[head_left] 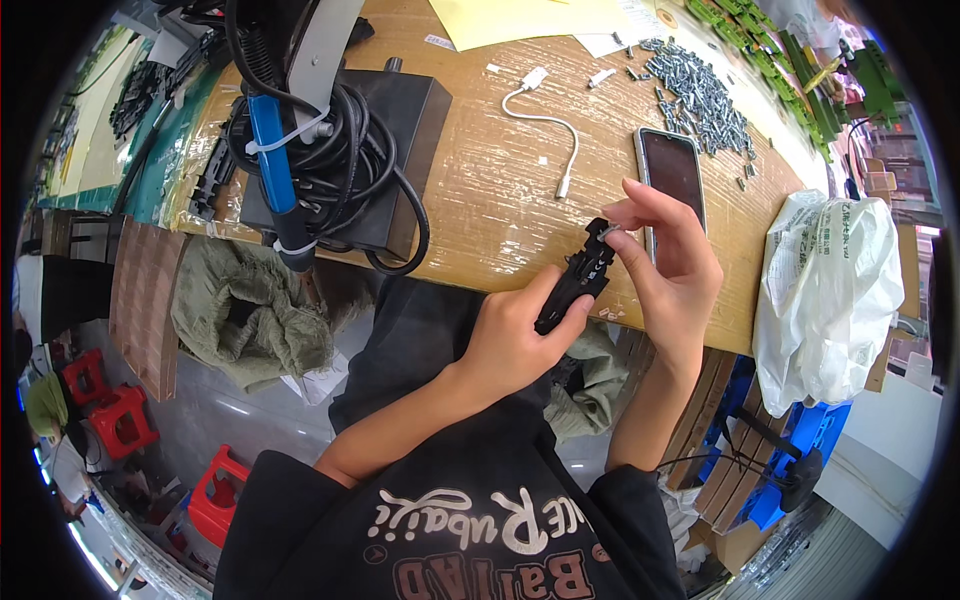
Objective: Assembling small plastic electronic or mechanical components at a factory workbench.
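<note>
My left hand (pixel 512 335) is closed around the lower end of a black plastic part (pixel 583 275), a narrow block with small white markings and a notched far end. The part is held tilted over the front edge of the table. At its far end, my right hand (pixel 668 255) pinches a small silvery metal piece (pixel 608 232) between thumb and fingers, against the notched end. Whether that piece sits inside the part or only touches it, I cannot tell. Beyond my right hand lies a phone (pixel 672 165) with a dark screen, partly hidden by my fingers.
A heap of small metal pieces (pixel 700 95) lies at the far right. A short white cable (pixel 560 125) rests mid-table. At left stands a black box (pixel 420 125) with coiled cables and a blue-handled tool (pixel 268 150). A white plastic bag (pixel 830 290) hangs at the right edge.
</note>
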The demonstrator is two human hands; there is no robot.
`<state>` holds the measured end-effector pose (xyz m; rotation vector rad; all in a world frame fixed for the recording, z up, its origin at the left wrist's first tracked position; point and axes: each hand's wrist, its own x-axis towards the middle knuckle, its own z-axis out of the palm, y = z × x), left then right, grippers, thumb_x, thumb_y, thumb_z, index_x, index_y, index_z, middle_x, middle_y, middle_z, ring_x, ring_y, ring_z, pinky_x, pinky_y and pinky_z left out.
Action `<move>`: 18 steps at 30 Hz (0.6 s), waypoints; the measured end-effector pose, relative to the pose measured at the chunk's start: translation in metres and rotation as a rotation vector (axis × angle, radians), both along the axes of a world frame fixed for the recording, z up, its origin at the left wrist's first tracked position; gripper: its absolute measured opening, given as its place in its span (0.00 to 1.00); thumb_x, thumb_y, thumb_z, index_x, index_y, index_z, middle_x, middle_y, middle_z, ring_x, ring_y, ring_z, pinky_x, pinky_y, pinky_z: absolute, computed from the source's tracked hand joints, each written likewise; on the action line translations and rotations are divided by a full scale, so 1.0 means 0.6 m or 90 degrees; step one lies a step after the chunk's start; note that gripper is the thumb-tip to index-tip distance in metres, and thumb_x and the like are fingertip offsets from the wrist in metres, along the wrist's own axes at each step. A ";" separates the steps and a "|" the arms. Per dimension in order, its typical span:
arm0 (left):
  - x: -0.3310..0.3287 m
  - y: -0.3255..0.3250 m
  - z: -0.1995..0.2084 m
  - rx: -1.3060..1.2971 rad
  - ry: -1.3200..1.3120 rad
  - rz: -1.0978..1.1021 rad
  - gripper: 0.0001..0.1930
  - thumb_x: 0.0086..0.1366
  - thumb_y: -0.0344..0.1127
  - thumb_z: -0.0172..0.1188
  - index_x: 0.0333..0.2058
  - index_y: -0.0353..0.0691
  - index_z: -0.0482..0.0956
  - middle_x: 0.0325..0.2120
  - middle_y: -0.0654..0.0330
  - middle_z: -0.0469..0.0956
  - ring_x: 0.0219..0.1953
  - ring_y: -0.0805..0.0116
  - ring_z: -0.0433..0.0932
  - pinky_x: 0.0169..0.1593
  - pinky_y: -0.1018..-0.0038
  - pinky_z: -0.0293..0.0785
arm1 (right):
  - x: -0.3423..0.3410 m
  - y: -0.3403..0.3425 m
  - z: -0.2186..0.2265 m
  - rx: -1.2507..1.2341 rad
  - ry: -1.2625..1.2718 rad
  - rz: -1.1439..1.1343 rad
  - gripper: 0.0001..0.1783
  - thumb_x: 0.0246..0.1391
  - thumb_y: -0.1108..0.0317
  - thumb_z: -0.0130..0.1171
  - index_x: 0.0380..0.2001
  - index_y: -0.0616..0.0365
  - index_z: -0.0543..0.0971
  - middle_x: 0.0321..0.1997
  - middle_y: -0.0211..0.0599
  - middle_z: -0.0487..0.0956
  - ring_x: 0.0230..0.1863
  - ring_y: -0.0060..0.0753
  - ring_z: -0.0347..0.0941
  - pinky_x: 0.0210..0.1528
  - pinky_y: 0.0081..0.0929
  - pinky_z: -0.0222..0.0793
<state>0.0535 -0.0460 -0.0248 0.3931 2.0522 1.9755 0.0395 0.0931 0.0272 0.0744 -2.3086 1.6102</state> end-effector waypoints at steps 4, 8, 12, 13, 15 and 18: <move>-0.001 0.002 -0.004 0.001 0.032 0.006 0.08 0.53 0.32 0.58 0.26 0.34 0.69 0.13 0.53 0.70 0.15 0.57 0.72 0.19 0.70 0.65 | -0.001 0.003 0.003 -0.002 0.000 -0.003 0.23 0.37 0.86 0.56 0.42 0.64 0.72 0.31 0.35 0.75 0.34 0.22 0.69 0.40 0.19 0.64; 0.000 0.003 -0.003 -0.005 0.050 0.008 0.08 0.53 0.32 0.58 0.26 0.34 0.68 0.12 0.54 0.69 0.15 0.57 0.72 0.19 0.70 0.65 | -0.001 0.008 0.004 -0.011 -0.011 0.016 0.23 0.36 0.87 0.56 0.41 0.65 0.72 0.31 0.35 0.74 0.35 0.23 0.69 0.42 0.20 0.63; -0.002 0.003 -0.003 -0.010 0.064 0.010 0.08 0.53 0.32 0.57 0.25 0.34 0.68 0.12 0.54 0.69 0.15 0.57 0.72 0.18 0.70 0.65 | -0.004 0.009 0.003 -0.042 -0.042 0.028 0.22 0.36 0.87 0.55 0.41 0.66 0.72 0.31 0.35 0.74 0.36 0.24 0.69 0.43 0.21 0.63; -0.001 0.002 -0.003 -0.015 0.063 0.007 0.08 0.53 0.32 0.57 0.25 0.34 0.68 0.12 0.54 0.69 0.15 0.57 0.72 0.18 0.70 0.65 | -0.003 0.009 0.004 -0.042 -0.042 0.028 0.22 0.36 0.87 0.55 0.41 0.66 0.72 0.31 0.35 0.74 0.36 0.24 0.69 0.43 0.21 0.63; -0.002 0.002 -0.003 -0.022 0.069 0.006 0.08 0.53 0.32 0.57 0.25 0.35 0.68 0.12 0.54 0.69 0.15 0.57 0.72 0.18 0.70 0.65 | -0.003 0.008 0.009 -0.035 -0.044 0.027 0.22 0.36 0.87 0.55 0.41 0.65 0.72 0.31 0.35 0.74 0.36 0.24 0.70 0.42 0.20 0.63; -0.002 0.001 -0.001 -0.033 0.087 0.006 0.08 0.53 0.32 0.57 0.25 0.35 0.68 0.12 0.53 0.69 0.15 0.56 0.72 0.18 0.69 0.65 | -0.002 0.004 0.015 0.013 -0.055 0.002 0.22 0.36 0.86 0.55 0.40 0.64 0.73 0.31 0.36 0.75 0.35 0.24 0.70 0.40 0.20 0.65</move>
